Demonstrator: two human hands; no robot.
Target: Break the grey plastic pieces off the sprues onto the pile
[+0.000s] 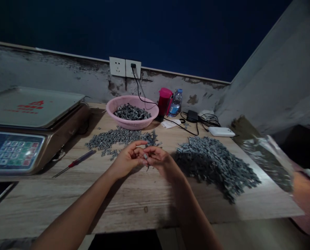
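Observation:
My left hand (129,158) and my right hand (158,159) meet above the wooden table top (144,205), their fingertips pinching a small grey metal-looking piece (145,157) between them. A loose spread of similar grey pieces (118,139) lies just beyond my left hand. A larger heap of them (214,163) lies to the right of my right hand. A pink plastic basket (113,107) behind the spread holds more grey pieces. A red-handled screwdriver or awl (78,162) lies left of my left hand.
An electronic bench scale (32,107) stands at the left. Along the back are a red cup (164,100), a water bottle (176,103), a black power adapter (192,116) with cables, and a white power bank (221,132). At the right, another person's hand (307,184) holds a clear plastic bag (267,163).

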